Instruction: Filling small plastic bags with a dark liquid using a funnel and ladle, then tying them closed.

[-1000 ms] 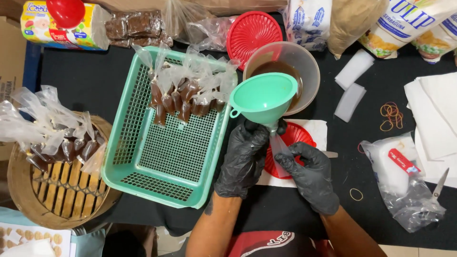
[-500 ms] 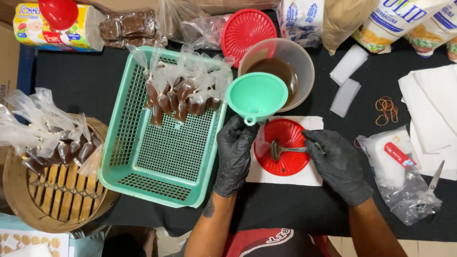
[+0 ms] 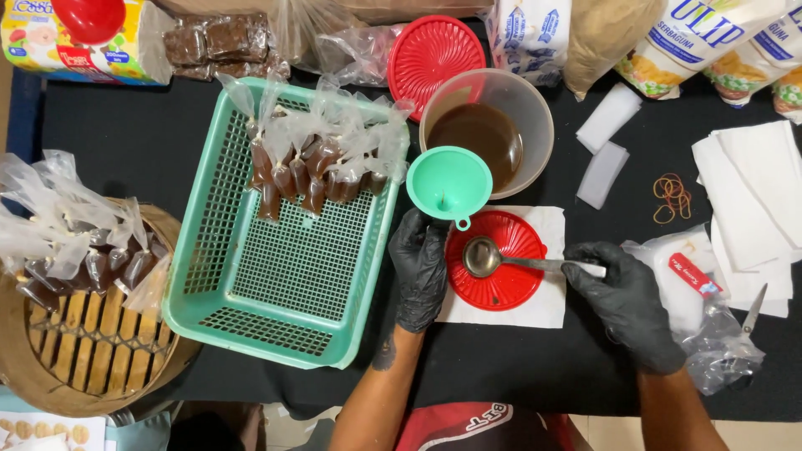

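1. Two black-gloved hands work over a black table, and going left to right the first things are a round bamboo tray of tied bags of brown liquid and a green mesh basket with more filled bags along its far side.
2. The left hand sits just right of the basket, fingers curled shut under the green funnel, apparently around its spout; what else it grips there is hidden.
3. The funnel stands upright, mouth up, overlapping the near-left rim of the clear tub of brown liquid.
4. The metal spoon lies across the red lid on white paper, its long axis running left to right, bowl at the left near the left hand, handle end at the right.
5. The right hand pinches that handle end between thumb and fingertips, palm down, forearm coming up from the near edge.
6. The right hand is the nearer to the spoon; the tub lies far-left of it.
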